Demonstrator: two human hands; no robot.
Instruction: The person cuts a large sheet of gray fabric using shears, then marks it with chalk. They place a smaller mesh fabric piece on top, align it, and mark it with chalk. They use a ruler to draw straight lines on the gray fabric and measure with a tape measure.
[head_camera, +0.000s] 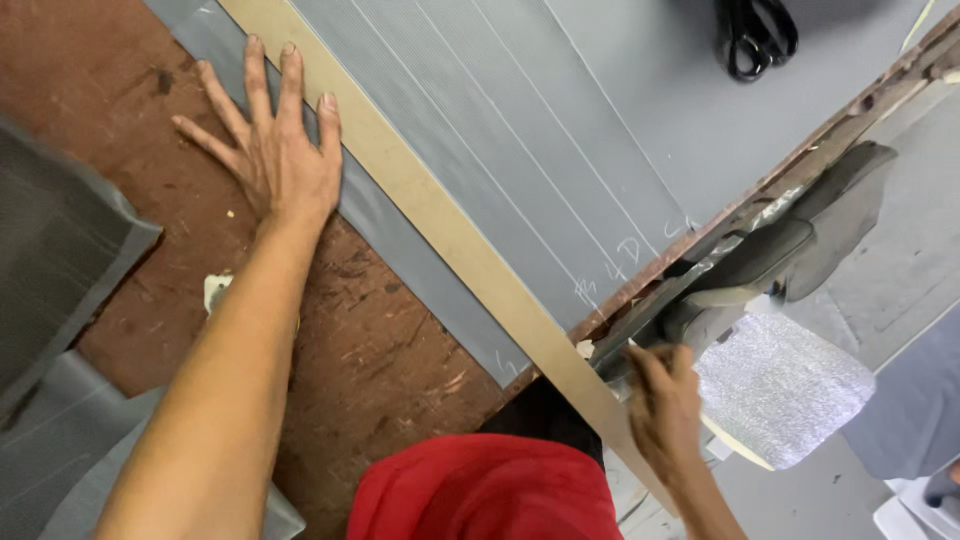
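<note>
The left hand (278, 150) is laid flat, fingers spread, on the grey fabric sheet (520, 130) beside the long wooden straightedge (440, 225) crossing the brown worktop (370, 350). The right hand (665, 410) is closed around the straightedge's near end at the worktop edge. Black scissors (757, 35) are seen far off.

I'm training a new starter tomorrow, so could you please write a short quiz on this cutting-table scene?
1. True or false: the left hand lies flat with fingers spread beside the long straightedge.
2. Which colour are the lines drawn on the grey sheet: A) white, B) red, C) black?
3. What lies at the far end of the sheet?

Key:
1. True.
2. A.
3. Black scissors.
</note>
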